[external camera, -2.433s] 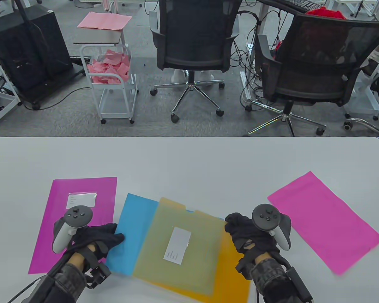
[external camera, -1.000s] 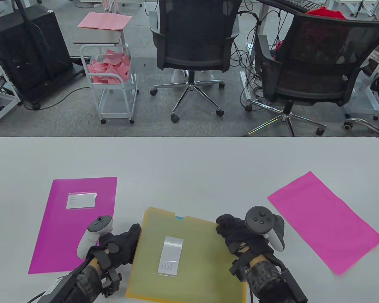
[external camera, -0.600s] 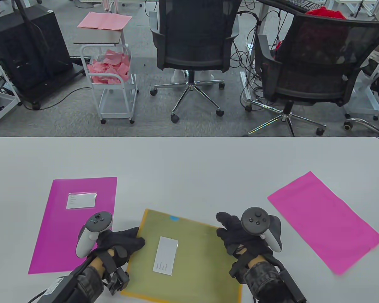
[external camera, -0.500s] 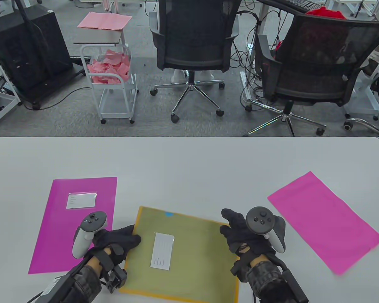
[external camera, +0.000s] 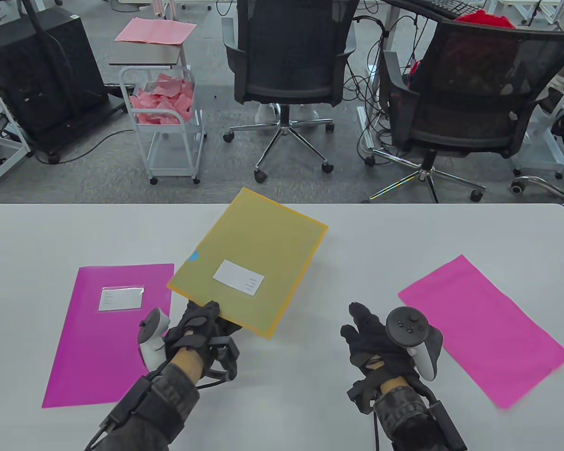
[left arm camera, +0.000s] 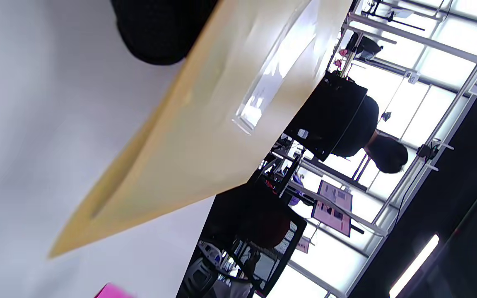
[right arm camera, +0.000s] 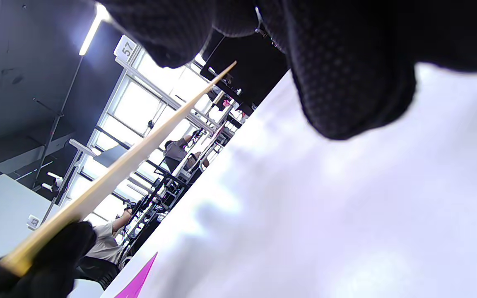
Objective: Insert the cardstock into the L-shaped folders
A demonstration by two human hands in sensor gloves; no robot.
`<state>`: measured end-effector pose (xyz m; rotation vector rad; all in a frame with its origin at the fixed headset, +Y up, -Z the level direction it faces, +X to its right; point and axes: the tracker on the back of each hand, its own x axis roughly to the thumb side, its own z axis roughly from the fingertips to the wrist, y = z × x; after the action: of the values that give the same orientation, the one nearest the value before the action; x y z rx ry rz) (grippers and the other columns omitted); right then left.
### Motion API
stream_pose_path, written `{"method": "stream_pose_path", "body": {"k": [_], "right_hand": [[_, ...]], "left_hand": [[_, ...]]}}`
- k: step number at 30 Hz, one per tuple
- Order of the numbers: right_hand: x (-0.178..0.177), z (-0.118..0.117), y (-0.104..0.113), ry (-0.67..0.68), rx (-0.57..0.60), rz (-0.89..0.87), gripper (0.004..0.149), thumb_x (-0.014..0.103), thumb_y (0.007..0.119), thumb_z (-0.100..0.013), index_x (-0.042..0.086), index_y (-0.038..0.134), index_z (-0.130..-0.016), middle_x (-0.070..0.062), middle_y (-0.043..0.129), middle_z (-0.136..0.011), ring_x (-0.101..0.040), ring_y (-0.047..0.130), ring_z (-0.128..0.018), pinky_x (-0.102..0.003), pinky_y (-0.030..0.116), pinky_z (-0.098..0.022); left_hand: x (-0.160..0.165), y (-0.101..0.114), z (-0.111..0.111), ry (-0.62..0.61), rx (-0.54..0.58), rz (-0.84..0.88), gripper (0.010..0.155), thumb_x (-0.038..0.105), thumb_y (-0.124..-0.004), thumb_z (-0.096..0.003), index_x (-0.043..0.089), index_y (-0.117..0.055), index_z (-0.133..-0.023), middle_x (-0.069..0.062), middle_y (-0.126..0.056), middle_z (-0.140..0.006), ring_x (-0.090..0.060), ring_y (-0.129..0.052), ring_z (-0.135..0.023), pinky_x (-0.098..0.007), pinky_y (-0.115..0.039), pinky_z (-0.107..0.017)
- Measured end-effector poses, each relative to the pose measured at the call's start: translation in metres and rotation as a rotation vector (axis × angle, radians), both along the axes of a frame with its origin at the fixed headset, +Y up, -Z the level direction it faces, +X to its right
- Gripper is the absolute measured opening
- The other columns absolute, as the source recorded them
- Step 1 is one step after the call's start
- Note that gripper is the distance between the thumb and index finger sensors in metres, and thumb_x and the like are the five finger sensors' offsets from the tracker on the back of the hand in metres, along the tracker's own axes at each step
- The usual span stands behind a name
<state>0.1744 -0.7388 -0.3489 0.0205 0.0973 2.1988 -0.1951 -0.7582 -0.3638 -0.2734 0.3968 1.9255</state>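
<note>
My left hand (external camera: 198, 324) grips the near edge of a yellow L-shaped folder (external camera: 249, 263) with a white label and holds it tilted up above the table. A bit of blue cardstock (external camera: 193, 256) shows at its left edge. The folder also shows in the left wrist view (left arm camera: 205, 136) and edge-on in the right wrist view (right arm camera: 131, 157). My right hand (external camera: 371, 338) is empty, fingers spread, over the bare table. A magenta folder (external camera: 108, 333) with a label lies flat at the left. A loose pink cardstock sheet (external camera: 484, 329) lies at the right.
The white table (external camera: 357, 244) ends at its far edge near mid-frame. Two office chairs (external camera: 286, 70) stand beyond it. A white cart (external camera: 169, 122) with pink scraps stands at the back left.
The blue and orange sheets went inside the yellow folder, both hands squared it on the table, then my left hand lifted it up and away. My right hand let go and drew right.
</note>
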Motion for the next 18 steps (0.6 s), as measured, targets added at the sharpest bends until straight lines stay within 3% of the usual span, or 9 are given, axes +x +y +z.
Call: {"method": "stream_pose_path", "body": {"k": [5,6,9,13,18], "right_hand": [[0.000,0.000,0.000,0.008,-0.003,0.001,0.064,0.037,0.076,-0.040,0.012,0.049,-0.092,-0.031,0.060,-0.088,-0.032,0.096,-0.027,-0.041,0.086,-0.013],[0.000,0.000,0.000,0.011,-0.007,0.000,0.064,0.037,0.076,-0.040,0.011,0.049,-0.092,-0.030,0.061,-0.088,-0.032,0.096,-0.027,-0.041,0.086,-0.013],[0.001,0.001,0.000,0.016,-0.015,-0.001,0.064,0.037,0.076,-0.040,0.011,0.049,-0.092,-0.031,0.061,-0.087,-0.032,0.096,-0.027,-0.041,0.086,-0.013],[0.000,0.001,0.001,0.027,-0.028,0.005,0.064,0.037,0.076,-0.040,0.011,0.049,-0.092,-0.031,0.062,-0.087,-0.032,0.096,-0.027,-0.041,0.086,-0.012],[-0.003,0.002,0.002,0.056,-0.031,0.026,0.064,0.038,0.075,-0.040,0.010,0.050,-0.092,-0.031,0.063,-0.086,-0.033,0.096,-0.027,-0.041,0.086,-0.012]], "left_hand": [[0.036,-0.020,-0.001,0.062,-0.051,0.039,0.068,0.034,-0.057,-0.0513,0.024,-0.007,-0.097,0.004,-0.047,-0.108,-0.016,-0.083,-0.099,-0.038,-0.076,-0.072],[0.042,-0.024,-0.001,0.007,-0.069,0.036,0.072,0.038,-0.055,-0.0521,0.020,-0.001,-0.096,0.001,-0.040,-0.109,-0.014,-0.080,-0.103,-0.039,-0.073,-0.074],[0.049,-0.030,0.004,-0.144,-0.119,0.142,0.093,0.061,-0.051,-0.0523,0.010,0.018,-0.089,-0.018,-0.021,-0.109,-0.033,-0.064,-0.107,-0.048,-0.061,-0.076],[0.041,-0.026,0.016,-0.241,-0.230,0.148,0.102,0.068,-0.047,-0.0501,0.001,0.022,-0.083,-0.031,-0.016,-0.104,-0.043,-0.062,-0.103,-0.054,-0.059,-0.072],[0.008,-0.008,0.026,-0.329,-0.169,0.035,0.098,0.066,-0.049,-0.0519,0.004,0.019,-0.087,-0.029,-0.019,-0.104,-0.044,-0.065,-0.100,-0.056,-0.060,-0.070]]}}
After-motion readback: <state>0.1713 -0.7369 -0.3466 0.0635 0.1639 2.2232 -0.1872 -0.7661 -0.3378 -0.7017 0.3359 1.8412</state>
